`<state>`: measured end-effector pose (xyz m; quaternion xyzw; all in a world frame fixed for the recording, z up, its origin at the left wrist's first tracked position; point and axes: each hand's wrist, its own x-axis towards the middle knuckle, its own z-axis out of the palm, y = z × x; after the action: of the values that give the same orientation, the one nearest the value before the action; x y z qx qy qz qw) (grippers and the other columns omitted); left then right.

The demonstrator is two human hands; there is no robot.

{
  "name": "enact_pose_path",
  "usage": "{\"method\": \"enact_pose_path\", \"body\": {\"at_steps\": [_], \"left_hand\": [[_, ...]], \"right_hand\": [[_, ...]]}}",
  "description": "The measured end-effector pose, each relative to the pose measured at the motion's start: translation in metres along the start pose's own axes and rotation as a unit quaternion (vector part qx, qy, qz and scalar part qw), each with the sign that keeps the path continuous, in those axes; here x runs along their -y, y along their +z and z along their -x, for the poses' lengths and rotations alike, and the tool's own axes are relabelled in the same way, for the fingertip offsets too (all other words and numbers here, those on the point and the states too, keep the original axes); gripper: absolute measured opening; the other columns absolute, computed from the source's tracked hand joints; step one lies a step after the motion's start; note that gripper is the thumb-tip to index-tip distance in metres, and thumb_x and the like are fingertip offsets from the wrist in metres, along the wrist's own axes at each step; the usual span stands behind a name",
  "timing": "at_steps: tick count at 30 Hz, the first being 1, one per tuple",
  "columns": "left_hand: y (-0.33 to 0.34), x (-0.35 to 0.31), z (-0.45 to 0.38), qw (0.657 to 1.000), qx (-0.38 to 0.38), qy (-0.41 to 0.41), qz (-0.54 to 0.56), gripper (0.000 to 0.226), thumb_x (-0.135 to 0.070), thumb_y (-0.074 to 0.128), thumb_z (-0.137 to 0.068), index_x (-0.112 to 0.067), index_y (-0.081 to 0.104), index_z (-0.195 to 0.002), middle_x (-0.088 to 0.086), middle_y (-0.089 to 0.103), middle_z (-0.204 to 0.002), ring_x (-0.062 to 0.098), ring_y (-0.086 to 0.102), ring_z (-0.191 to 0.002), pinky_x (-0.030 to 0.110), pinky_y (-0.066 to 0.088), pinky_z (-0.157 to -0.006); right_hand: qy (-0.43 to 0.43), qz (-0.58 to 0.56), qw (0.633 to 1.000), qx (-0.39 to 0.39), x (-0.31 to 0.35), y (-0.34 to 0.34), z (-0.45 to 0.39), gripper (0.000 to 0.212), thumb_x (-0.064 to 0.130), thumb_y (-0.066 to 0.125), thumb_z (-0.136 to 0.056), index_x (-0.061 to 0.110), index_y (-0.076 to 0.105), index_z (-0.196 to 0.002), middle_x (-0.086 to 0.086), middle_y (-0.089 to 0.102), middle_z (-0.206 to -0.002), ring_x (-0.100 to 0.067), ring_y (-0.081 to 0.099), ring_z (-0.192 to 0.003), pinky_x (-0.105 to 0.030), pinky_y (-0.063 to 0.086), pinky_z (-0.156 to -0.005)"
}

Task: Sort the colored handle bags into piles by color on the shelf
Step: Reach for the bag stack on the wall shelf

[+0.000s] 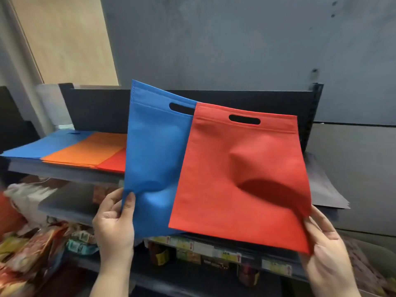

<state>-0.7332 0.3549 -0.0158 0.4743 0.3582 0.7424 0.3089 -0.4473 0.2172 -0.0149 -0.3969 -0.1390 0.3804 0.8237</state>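
I hold two flat bags up in front of the shelf. My left hand (pixel 114 219) pinches the lower left edge of a blue handle bag (pixel 154 151). My right hand (pixel 323 241) pinches the lower right corner of a red handle bag (pixel 242 179), which overlaps the blue one's right side. On the shelf (pixel 64 171) to the left lie three piles side by side: a blue pile (pixel 49 143), an orange pile (pixel 90 150) and a red pile (pixel 114 161), partly hidden behind the held blue bag.
A dark grey sheet or bag stack (pixel 323 189) lies on the shelf at the right. A black back panel (pixel 96 108) rises behind the piles. Lower shelves hold packaged goods (pixel 32 249) and jars (pixel 158 254) with price labels.
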Motion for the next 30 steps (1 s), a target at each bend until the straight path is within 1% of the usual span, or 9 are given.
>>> {"method": "enact_pose_path", "body": {"at_steps": [4,7,10,12,17,22,24,26,30], "left_hand": [[-0.046,0.002,-0.03,1.0,-0.018,0.009,-0.013,0.016,-0.033,0.061,-0.08,-0.047,0.07,-0.081,-0.022,0.07,-0.074,-0.006,0.064,-0.068,0.008,0.049,-0.06],[-0.082,0.005,-0.054,0.999,-0.03,0.026,-0.034,0.024,-0.025,0.06,-0.083,-0.048,0.069,-0.08,-0.022,0.07,-0.071,-0.007,0.063,-0.065,0.007,0.048,-0.058],[-0.11,0.006,-0.073,0.997,-0.035,0.037,-0.058,0.022,-0.03,0.06,-0.08,-0.051,0.067,-0.08,-0.024,0.07,-0.074,-0.007,0.064,-0.068,0.007,0.048,-0.06],[-0.125,0.009,-0.086,0.995,-0.042,0.05,-0.078,0.026,-0.026,0.06,-0.083,-0.052,0.067,-0.082,-0.026,0.07,-0.076,-0.008,0.064,-0.07,0.007,0.048,-0.06],[-0.152,0.024,-0.12,0.986,-0.06,0.075,-0.136,0.028,-0.023,0.062,-0.087,-0.051,0.066,-0.085,-0.028,0.069,-0.075,-0.01,0.064,-0.068,0.007,0.047,-0.059],[-0.16,0.042,-0.161,0.98,-0.066,0.088,-0.166,0.006,-0.031,0.062,-0.087,-0.038,0.063,-0.088,-0.027,0.069,-0.074,-0.008,0.062,-0.066,0.009,0.047,-0.059],[-0.159,0.049,-0.18,0.98,-0.066,0.094,-0.162,0.008,-0.026,0.06,-0.088,-0.034,0.061,-0.091,-0.022,0.069,-0.073,-0.008,0.063,-0.068,0.008,0.046,-0.061],[-0.156,0.058,-0.202,0.978,-0.065,0.105,-0.166,0.01,-0.015,0.06,-0.091,-0.024,0.061,-0.094,-0.014,0.068,-0.08,-0.01,0.062,-0.069,0.006,0.046,-0.063],[-0.148,0.073,-0.249,0.969,-0.061,0.126,-0.204,0.01,-0.013,0.06,-0.091,-0.014,0.061,-0.101,-0.003,0.065,-0.085,-0.015,0.06,-0.073,0.005,0.045,-0.067]], "right_hand": [[0.019,-0.005,0.999,0.026,-0.043,0.042,0.006,0.03,0.0,0.04,-0.096,0.017,0.064,-0.099,0.003,0.074,-0.077,-0.006,0.07,-0.063,-0.02,0.056,-0.053],[0.043,0.002,0.998,0.05,-0.078,0.075,0.01,0.03,0.001,0.041,-0.096,0.018,0.066,-0.098,0.003,0.075,-0.078,-0.006,0.07,-0.064,-0.019,0.057,-0.055],[0.064,0.006,0.996,0.069,-0.108,0.102,0.011,0.037,0.001,0.042,-0.095,0.019,0.074,-0.088,0.003,0.075,-0.08,-0.005,0.07,-0.066,-0.019,0.057,-0.057],[0.072,0.004,0.994,0.078,-0.124,0.119,0.01,0.041,0.001,0.042,-0.095,0.021,0.076,-0.084,0.003,0.075,-0.083,-0.005,0.07,-0.069,-0.019,0.057,-0.059],[0.076,0.001,0.992,0.104,-0.158,0.161,0.0,0.029,0.001,0.042,-0.096,0.018,0.067,-0.099,0.004,0.075,-0.086,-0.004,0.07,-0.071,-0.017,0.056,-0.061],[0.046,0.019,0.992,0.117,-0.183,0.203,-0.019,0.028,0.003,0.045,-0.097,0.02,0.064,-0.106,0.002,0.073,-0.081,-0.006,0.066,-0.062,-0.022,0.057,-0.055],[0.025,0.024,0.992,0.12,-0.192,0.221,-0.029,0.027,0.003,0.044,-0.097,0.019,0.063,-0.108,0.003,0.072,-0.075,-0.005,0.064,-0.056,-0.022,0.054,-0.046],[0.009,0.021,0.993,0.115,-0.2,0.239,-0.043,0.027,0.002,0.043,-0.096,0.019,0.062,-0.107,0.004,0.071,-0.069,-0.005,0.063,-0.051,-0.019,0.052,-0.044],[-0.032,0.018,0.995,0.097,-0.216,0.269,-0.075,0.031,-0.003,0.041,-0.098,0.02,0.061,-0.099,0.007,0.073,-0.073,-0.002,0.066,-0.065,-0.014,0.054,-0.061]]}}
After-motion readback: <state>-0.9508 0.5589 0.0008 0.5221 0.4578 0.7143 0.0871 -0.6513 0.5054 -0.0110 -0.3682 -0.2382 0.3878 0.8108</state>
